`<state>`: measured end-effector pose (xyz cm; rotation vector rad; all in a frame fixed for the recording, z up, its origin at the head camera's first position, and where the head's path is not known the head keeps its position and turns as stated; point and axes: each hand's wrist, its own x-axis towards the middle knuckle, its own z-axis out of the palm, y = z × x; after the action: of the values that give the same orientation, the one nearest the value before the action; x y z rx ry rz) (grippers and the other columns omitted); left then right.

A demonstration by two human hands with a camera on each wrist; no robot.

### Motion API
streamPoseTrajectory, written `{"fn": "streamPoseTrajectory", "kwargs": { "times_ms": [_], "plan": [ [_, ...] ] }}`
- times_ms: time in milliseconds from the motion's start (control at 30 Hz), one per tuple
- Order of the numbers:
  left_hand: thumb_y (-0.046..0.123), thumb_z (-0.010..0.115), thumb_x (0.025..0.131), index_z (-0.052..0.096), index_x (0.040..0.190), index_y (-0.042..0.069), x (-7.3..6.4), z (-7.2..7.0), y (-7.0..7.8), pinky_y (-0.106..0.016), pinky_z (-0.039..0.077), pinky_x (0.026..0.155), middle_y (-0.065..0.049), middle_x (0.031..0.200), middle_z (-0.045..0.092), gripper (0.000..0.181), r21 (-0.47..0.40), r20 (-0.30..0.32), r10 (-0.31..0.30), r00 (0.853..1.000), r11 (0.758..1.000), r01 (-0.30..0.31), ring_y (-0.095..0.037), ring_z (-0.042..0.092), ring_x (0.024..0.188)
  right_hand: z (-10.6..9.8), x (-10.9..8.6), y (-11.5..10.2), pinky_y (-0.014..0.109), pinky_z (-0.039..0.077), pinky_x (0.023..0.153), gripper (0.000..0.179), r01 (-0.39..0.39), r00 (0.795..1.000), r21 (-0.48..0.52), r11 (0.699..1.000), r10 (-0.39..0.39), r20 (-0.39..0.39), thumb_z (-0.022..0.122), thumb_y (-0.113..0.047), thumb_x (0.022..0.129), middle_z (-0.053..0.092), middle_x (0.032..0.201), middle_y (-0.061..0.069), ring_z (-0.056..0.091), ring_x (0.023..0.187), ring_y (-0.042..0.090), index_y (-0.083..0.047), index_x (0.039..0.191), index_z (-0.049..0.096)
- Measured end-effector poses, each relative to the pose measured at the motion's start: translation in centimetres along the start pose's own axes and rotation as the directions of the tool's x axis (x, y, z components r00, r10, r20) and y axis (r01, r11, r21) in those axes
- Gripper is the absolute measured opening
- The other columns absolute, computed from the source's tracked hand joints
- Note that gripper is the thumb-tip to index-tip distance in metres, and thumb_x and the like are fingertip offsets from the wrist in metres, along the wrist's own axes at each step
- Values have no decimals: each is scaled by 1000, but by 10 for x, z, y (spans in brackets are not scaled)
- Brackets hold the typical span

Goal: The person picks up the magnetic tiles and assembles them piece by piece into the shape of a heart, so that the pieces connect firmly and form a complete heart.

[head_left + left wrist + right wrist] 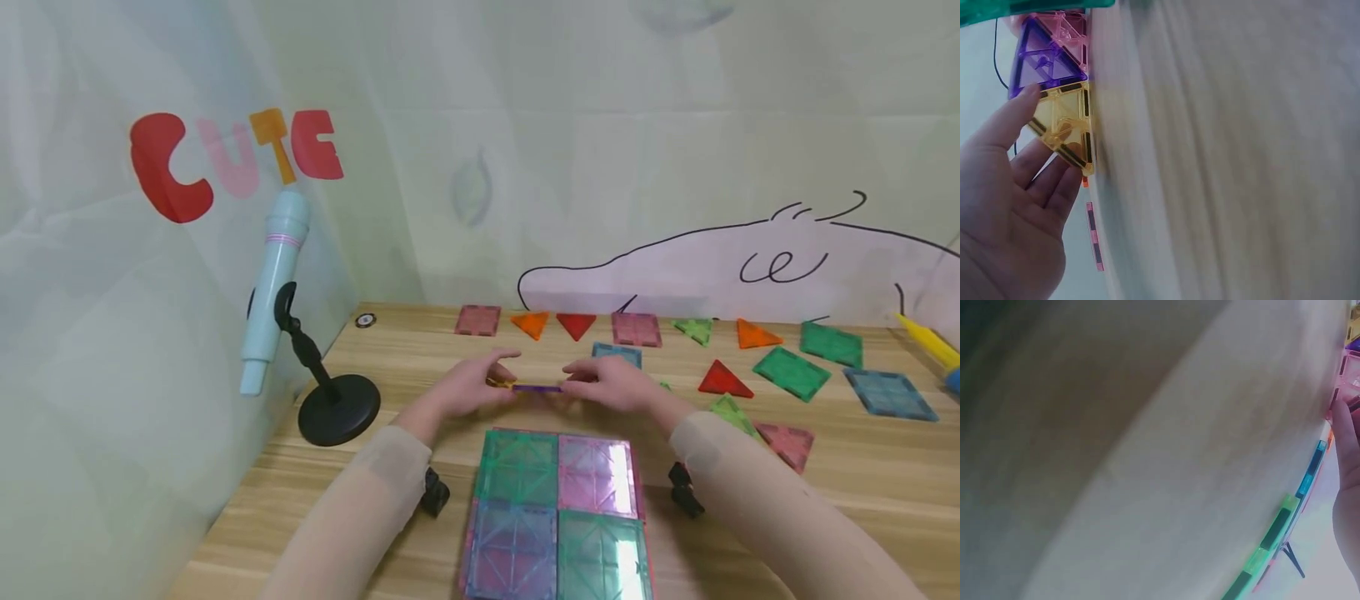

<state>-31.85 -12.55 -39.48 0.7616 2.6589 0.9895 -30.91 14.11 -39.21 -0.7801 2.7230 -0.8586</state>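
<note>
Three see-through magnetic tiles are joined in an upright row: a yellow triangle [1060, 109], a purple triangle [1041, 62] and a pink triangle [1069, 40]. My left hand [468, 387] pinches the yellow end, its thumb near the purple seam and its fingers behind. At the other end, my right hand [615, 385] holds the pink tile [1349, 375] between thumb and fingers. From the head view the row shows only as a thin edge [536, 388]. Nearer me lies a flat square block of tiles [558, 508], green, pink and blue on top.
Loose magnetic tiles lie along the back and right, among them a blue square [617, 353], a red triangle [725, 379] and a green square [791, 373]. A light-blue toy microphone [276, 283] on a black stand [339, 408] is at left. A curtain wall [450, 200] backs the table.
</note>
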Motion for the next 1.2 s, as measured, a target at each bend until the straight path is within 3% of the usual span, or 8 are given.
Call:
{"fn": "streamPoseTrajectory", "kwargs": {
  "times_ms": [167, 367, 567, 767, 1033, 1200],
  "plan": [
    [23, 66, 89, 50, 133, 14, 4, 1, 0, -39, 44, 92, -1, 104, 66, 48, -64, -73, -18, 997, 998, 14, -16, 60, 97, 1, 2, 1, 45, 45, 89, 54, 27, 1000, 15, 1000, -27, -9, 59, -48, 89, 64, 112, 5, 58, 101, 23, -15, 132, 53],
    [18, 61, 92, 57, 123, 10, 6, 3, 4, -34, 47, 87, -2, 104, 65, 32, -114, -75, -12, 997, 993, 4, -15, 60, 97, 2, 4, -6, 35, 46, 76, 33, 114, 989, -88, 990, -121, -81, 63, -28, 90, 64, 98, -1, 53, 82, 16, -16, 121, 62],
    [18, 61, 92, 55, 126, 9, 3, 2, 10, -34, 46, 89, -1, 108, 65, 36, -142, -54, 14, 998, 990, -22, -14, 59, 100, -5, -9, -3, 32, 45, 69, 24, 61, 990, -52, 997, -67, -121, 63, -24, 89, 63, 93, 0, 52, 80, 16, -14, 111, 65],
    [16, 63, 90, 54, 127, 8, -10, -7, 16, -36, 46, 90, -5, 114, 64, 39, -153, 10, 73, 997, 986, -71, -16, 58, 101, -19, -38, 5, 31, 46, 65, 25, -16, 990, 25, 1000, 19, -139, 62, -22, 90, 60, 92, 4, 53, 80, 19, -10, 112, 63],
    [17, 61, 92, 50, 131, 6, -29, -8, 21, -38, 42, 96, -10, 121, 61, 42, -241, 148, 151, 977, 964, -112, -19, 56, 110, -31, -91, 12, 30, 44, 61, 22, -142, 968, 11, 990, 142, -205, 65, -27, 89, 59, 82, 0, 51, 77, 20, -13, 105, 63],
    [18, 61, 92, 46, 135, 5, -34, -7, 23, -40, 41, 97, -14, 123, 59, 47, -289, 172, 166, 971, 951, -111, -24, 56, 112, -30, -124, 18, 28, 44, 57, 22, -173, 963, -4, 985, 169, -210, 65, -29, 89, 58, 80, -2, 51, 75, 18, -13, 104, 62]
  ]
}}
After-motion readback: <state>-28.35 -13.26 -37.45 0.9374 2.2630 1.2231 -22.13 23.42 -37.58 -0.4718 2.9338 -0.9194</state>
